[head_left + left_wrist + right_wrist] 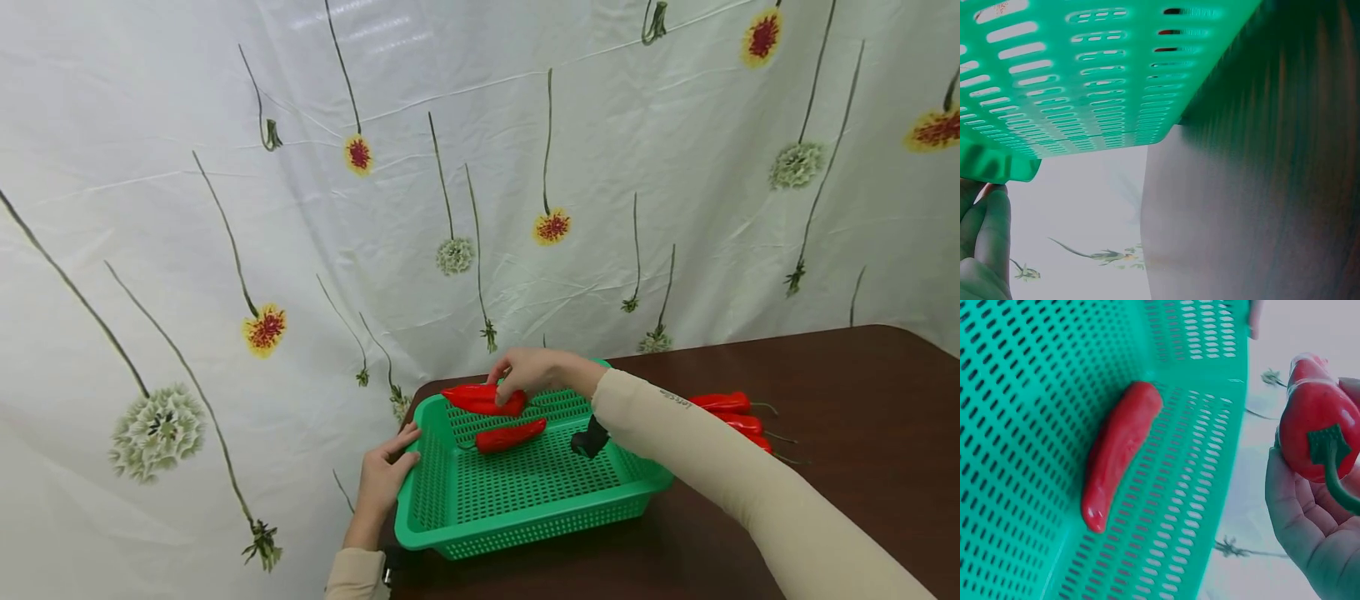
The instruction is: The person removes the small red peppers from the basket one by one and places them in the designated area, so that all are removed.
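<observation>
In the head view, my right hand [531,369] holds a long red pepper [480,400] above the far left part of a green plastic basket [525,510]. The right wrist view shows this pepper [1316,415] stem end first, with fingers and thumb on either side of it and its green stem curving down. A second red pepper [512,437] lies inside the basket, against its far wall. My left hand [384,473] rests its extended fingers on the left rim. From the left wrist, its fingers [991,228] meet the rim's edge.
Several red peppers [731,404] with green stems lie on the dark brown table [847,400] right of the basket, partly behind my right sleeve. A white curtain [420,333] with a flower print hangs behind the table. A black wrist device [590,439] sits under my right wrist.
</observation>
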`<action>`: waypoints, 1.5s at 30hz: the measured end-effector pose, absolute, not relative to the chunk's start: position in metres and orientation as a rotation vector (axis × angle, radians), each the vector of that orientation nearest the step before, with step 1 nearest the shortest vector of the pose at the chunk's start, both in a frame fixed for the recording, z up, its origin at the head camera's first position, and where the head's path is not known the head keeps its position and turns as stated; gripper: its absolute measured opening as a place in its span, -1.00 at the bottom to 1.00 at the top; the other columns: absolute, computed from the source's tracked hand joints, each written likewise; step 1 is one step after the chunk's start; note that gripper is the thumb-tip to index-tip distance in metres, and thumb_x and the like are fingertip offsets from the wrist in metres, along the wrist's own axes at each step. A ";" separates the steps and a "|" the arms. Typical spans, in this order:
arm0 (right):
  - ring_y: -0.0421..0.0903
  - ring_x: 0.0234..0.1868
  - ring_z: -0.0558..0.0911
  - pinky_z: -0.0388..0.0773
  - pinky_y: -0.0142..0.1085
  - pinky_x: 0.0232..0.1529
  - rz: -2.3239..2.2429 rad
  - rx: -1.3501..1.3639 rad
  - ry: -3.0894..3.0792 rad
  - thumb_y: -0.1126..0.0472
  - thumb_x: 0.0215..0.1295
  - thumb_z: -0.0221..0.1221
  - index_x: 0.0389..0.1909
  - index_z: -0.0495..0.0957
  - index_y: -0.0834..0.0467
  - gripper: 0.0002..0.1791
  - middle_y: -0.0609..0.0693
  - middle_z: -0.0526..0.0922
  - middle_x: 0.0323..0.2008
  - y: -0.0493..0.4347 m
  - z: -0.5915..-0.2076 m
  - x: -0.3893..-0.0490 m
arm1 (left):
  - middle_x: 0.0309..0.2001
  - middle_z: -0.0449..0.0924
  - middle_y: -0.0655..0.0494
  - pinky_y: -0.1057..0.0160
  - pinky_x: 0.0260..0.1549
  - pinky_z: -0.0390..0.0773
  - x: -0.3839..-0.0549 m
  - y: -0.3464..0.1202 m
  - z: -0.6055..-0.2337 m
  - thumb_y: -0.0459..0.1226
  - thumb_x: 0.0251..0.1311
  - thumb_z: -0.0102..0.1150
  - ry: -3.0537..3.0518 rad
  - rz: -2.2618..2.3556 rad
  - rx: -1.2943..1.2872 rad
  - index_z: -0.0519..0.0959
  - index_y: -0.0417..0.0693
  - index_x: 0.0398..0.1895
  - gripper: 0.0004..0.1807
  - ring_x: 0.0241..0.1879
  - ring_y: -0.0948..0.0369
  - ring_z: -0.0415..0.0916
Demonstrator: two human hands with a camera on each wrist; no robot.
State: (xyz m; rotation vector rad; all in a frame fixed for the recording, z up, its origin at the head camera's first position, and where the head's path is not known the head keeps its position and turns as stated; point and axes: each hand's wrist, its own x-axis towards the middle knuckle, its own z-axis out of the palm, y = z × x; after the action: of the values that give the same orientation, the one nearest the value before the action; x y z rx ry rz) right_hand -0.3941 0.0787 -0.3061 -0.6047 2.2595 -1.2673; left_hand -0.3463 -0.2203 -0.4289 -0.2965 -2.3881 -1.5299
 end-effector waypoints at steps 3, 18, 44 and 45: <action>-0.10 -0.24 0.57 0.63 -0.22 -0.18 -1.287 -0.622 2.264 0.37 0.26 0.23 0.20 0.53 0.26 -0.54 0.14 0.57 0.10 0.091 -0.299 -0.391 | 0.39 0.42 -0.07 0.38 0.30 0.37 -0.344 -0.220 -0.427 -0.46 0.29 0.13 -2.396 -1.538 -0.303 0.56 -0.25 0.25 -0.56 0.47 0.02 0.26; -0.12 -0.05 0.64 0.59 -0.19 0.02 -1.274 -0.690 2.293 0.28 0.31 0.24 0.31 0.51 0.22 -0.47 0.09 0.67 0.11 0.165 -0.282 -0.370 | 0.38 0.43 -0.08 -0.10 0.42 0.27 -0.343 -0.223 -0.425 -0.45 0.29 0.14 -2.394 -1.531 -0.322 0.56 -0.27 0.24 -0.57 0.47 -0.02 0.26; -0.01 -0.14 0.63 0.65 -0.21 -0.11 -1.394 -0.515 2.313 0.26 0.32 0.24 0.24 0.47 0.36 -0.49 0.05 0.70 -0.12 0.292 -0.319 -0.323 | 0.40 0.40 -0.14 -0.15 0.39 0.30 -0.343 -0.221 -0.424 -0.47 0.30 0.12 -2.397 -1.534 -0.358 0.54 -0.33 0.25 -0.57 0.48 -0.06 0.24; 0.00 -0.13 0.63 0.65 -0.19 -0.11 -1.386 -0.516 2.321 0.25 0.32 0.24 0.25 0.48 0.35 -0.50 0.05 0.71 -0.10 0.296 -0.321 -0.321 | 0.40 0.39 -0.14 -0.15 0.39 0.30 -0.343 -0.222 -0.424 -0.47 0.30 0.12 -2.400 -1.529 -0.359 0.54 -0.33 0.25 -0.56 0.48 -0.06 0.24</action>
State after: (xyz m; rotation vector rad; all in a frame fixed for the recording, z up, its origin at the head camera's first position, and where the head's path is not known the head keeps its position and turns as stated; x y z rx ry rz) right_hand -0.3214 0.2964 -0.3213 -0.5161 2.3214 -1.3855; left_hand -0.3429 -0.2218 -0.4240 -0.3592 -2.3999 -1.5293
